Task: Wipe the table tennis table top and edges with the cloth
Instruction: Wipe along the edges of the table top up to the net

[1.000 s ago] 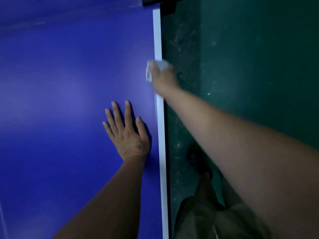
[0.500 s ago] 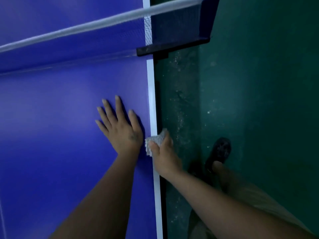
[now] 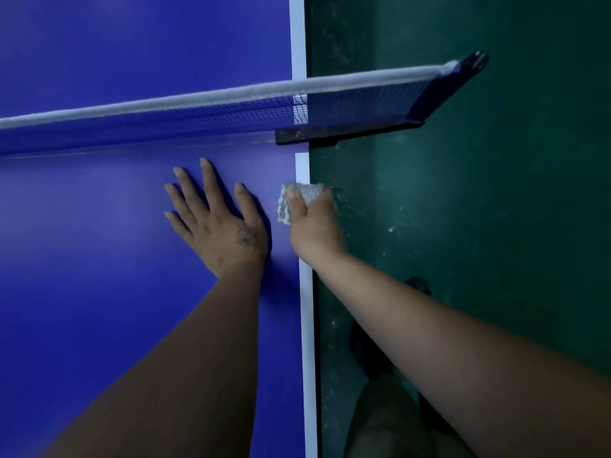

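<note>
The blue table tennis table (image 3: 99,259) fills the left of the view, with a white line (image 3: 306,325) along its right edge. My right hand (image 3: 314,226) grips a white crumpled cloth (image 3: 299,196) and holds it over that white edge line, a short way below the net clamp. The fingers wrap over the table's side, partly hidden. My left hand (image 3: 218,219) lies flat on the blue top with fingers spread, just left of the cloth.
The net (image 3: 198,110) with its white top band crosses the table above both hands. Its dark clamp (image 3: 330,135) and post (image 3: 443,90) stick out past the edge. A dark green dusty floor (image 3: 496,226) lies to the right; my leg and shoe (image 3: 373,355) stand beside the table.
My right hand drew the cloth back along the edge towards me, then slid it forward again towards the net clamp. The view tilted up, bringing the net into sight. My left hand stayed flat.
</note>
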`<state>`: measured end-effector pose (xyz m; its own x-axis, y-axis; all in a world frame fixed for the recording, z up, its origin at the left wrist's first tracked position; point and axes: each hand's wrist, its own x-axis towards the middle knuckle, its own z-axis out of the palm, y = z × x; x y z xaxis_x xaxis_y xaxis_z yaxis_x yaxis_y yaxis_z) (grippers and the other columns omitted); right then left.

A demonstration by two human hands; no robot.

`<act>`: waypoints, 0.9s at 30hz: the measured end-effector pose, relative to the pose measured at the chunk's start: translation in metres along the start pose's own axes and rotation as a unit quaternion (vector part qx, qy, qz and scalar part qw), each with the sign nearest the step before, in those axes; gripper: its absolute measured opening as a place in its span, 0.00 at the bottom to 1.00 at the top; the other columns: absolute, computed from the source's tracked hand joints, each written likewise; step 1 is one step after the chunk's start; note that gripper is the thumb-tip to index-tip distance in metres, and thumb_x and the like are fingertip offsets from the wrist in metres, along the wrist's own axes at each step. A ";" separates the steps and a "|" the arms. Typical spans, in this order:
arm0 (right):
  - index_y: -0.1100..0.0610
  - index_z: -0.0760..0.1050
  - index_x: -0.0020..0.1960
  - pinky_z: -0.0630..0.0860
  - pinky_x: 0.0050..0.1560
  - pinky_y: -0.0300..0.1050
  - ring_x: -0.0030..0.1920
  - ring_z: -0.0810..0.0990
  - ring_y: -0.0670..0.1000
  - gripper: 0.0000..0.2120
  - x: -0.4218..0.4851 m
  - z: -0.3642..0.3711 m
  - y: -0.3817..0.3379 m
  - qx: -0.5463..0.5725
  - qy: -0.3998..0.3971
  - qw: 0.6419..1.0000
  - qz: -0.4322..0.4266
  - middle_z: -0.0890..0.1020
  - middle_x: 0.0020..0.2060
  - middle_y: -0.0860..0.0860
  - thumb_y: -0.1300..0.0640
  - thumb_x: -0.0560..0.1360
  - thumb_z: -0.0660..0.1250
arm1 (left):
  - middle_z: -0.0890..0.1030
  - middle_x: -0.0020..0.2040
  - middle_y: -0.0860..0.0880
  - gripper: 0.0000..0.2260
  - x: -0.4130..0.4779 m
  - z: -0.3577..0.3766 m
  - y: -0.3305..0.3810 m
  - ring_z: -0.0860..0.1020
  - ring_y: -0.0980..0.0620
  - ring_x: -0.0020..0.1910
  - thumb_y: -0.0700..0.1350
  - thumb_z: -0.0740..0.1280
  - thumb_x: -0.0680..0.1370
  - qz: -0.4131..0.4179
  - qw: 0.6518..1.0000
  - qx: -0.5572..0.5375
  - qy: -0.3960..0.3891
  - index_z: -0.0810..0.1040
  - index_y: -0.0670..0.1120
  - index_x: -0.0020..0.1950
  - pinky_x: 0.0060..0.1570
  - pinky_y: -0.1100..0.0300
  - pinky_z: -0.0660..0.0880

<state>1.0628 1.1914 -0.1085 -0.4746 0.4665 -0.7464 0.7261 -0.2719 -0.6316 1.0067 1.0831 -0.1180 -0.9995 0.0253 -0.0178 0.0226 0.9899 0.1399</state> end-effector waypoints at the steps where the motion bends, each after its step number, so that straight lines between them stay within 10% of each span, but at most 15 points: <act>1: 0.60 0.63 0.78 0.70 0.65 0.48 0.70 0.75 0.60 0.27 0.000 -0.001 0.000 0.004 0.000 1.000 -0.003 0.73 0.72 0.59 0.44 0.86 0.61 | 0.53 0.89 0.49 0.29 -0.001 -0.001 0.000 0.48 0.45 0.88 0.62 0.52 0.87 0.001 1.000 0.000 0.000 0.57 0.56 0.88 0.85 0.40 0.46; 9: 0.52 0.46 0.87 0.60 0.67 0.32 0.80 0.63 0.50 0.36 -0.082 -0.003 0.058 -0.017 -0.028 0.999 -0.020 0.58 0.84 0.50 0.48 0.87 0.62 | 0.52 0.89 0.48 0.29 -0.002 -0.002 0.001 0.48 0.45 0.88 0.62 0.52 0.87 0.005 1.000 0.002 -0.003 0.56 0.56 0.88 0.85 0.39 0.46; 16: 0.58 0.53 0.85 0.63 0.59 0.35 0.75 0.71 0.56 0.34 -0.029 -0.002 0.020 -0.016 -0.018 1.000 0.002 0.67 0.80 0.55 0.44 0.87 0.61 | 0.54 0.89 0.47 0.29 0.000 -0.002 0.000 0.49 0.44 0.88 0.61 0.53 0.88 0.010 1.000 0.004 0.009 0.57 0.55 0.88 0.85 0.39 0.47; 27: 0.56 0.53 0.86 0.70 0.75 0.52 0.77 0.70 0.58 0.33 -0.030 -0.011 0.001 -0.056 -0.008 0.998 -0.023 0.66 0.81 0.56 0.49 0.86 0.64 | 0.55 0.89 0.47 0.28 -0.001 0.000 -0.001 0.51 0.43 0.88 0.61 0.54 0.88 0.011 1.000 0.007 0.019 0.59 0.55 0.88 0.84 0.38 0.49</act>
<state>1.0833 1.1867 -0.0840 -0.5162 0.4635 -0.7202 0.7539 -0.1531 -0.6389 1.0080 1.0821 -0.1176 -0.9988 0.0428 0.0227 0.0453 0.9910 0.1259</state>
